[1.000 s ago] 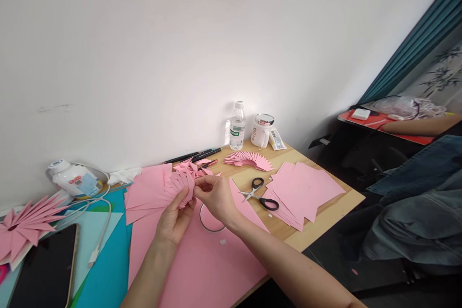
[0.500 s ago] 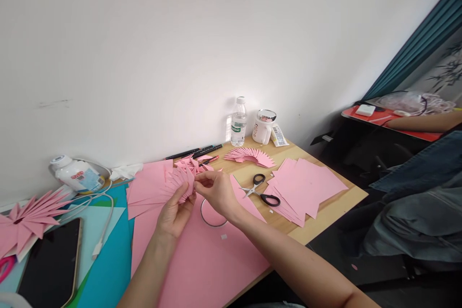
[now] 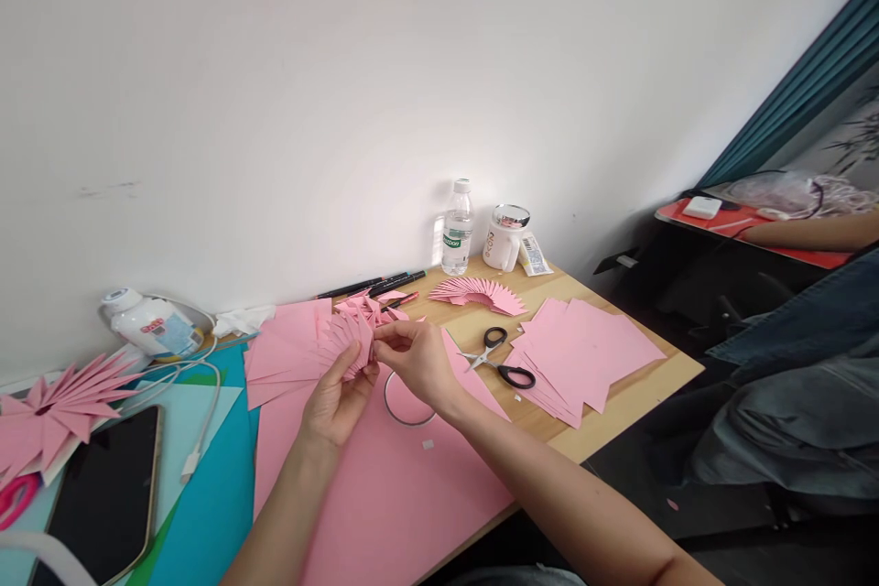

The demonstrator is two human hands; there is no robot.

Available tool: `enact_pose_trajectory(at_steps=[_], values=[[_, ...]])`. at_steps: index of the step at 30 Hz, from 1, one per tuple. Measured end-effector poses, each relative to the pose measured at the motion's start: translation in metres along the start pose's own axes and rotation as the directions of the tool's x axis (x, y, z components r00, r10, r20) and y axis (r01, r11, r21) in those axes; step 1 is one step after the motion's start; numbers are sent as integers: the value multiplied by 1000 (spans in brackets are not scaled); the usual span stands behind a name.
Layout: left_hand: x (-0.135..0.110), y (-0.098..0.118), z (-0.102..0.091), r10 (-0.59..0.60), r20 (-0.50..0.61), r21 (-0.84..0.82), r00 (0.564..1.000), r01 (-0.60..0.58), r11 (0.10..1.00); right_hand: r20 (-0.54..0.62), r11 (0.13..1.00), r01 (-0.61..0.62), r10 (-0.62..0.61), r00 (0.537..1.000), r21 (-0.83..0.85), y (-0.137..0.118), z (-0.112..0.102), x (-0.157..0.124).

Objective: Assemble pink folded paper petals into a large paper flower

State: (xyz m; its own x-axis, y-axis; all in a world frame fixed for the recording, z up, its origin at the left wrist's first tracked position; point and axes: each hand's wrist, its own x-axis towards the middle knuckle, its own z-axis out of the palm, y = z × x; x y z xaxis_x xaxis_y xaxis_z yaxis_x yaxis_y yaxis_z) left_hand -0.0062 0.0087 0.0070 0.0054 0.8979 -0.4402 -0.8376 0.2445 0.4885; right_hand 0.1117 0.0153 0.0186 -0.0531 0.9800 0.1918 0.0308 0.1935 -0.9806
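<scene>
We are cupping the pleated pink paper fan (image 3: 348,343) from below in our left hand (image 3: 335,405), fingers closed on its folds, while our right hand (image 3: 416,361) is pinching its right end, just above the large pink sheet (image 3: 385,485). In our judgement, a light pinch close to the creases is serving best, so the pleats are not splaying. A thin ring (image 3: 393,412) and scissors (image 3: 500,363) are lying near on the right. The table edge (image 3: 611,423) is running close behind them, leaving open room toward the wall.

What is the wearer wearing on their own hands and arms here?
The left hand and right hand are ungloved, with no watch, bracelet or ring visible. No sleeve shows on either arm up to the frame edge.
</scene>
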Motion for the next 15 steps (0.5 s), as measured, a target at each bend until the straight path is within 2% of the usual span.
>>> enact_pose_trajectory(at_steps=[4,10,12,15], values=[[0,0,0,-10,-6,17,1000,10,1000,-18,999,6,-7,1000,-36,4,-2,0],[-1,0,1,-4,-9,32,1000,4,999,-11,1000,9,-9,1000,12,7,-4,-1],[-1,0,1,-15,-5,35,1000,15,999,-2,994,-44,44,999,97,7,-4,0],[-1,0,1,-59,5,14,998,59,998,76,915,-247,235,969,320,6,-1,3]])
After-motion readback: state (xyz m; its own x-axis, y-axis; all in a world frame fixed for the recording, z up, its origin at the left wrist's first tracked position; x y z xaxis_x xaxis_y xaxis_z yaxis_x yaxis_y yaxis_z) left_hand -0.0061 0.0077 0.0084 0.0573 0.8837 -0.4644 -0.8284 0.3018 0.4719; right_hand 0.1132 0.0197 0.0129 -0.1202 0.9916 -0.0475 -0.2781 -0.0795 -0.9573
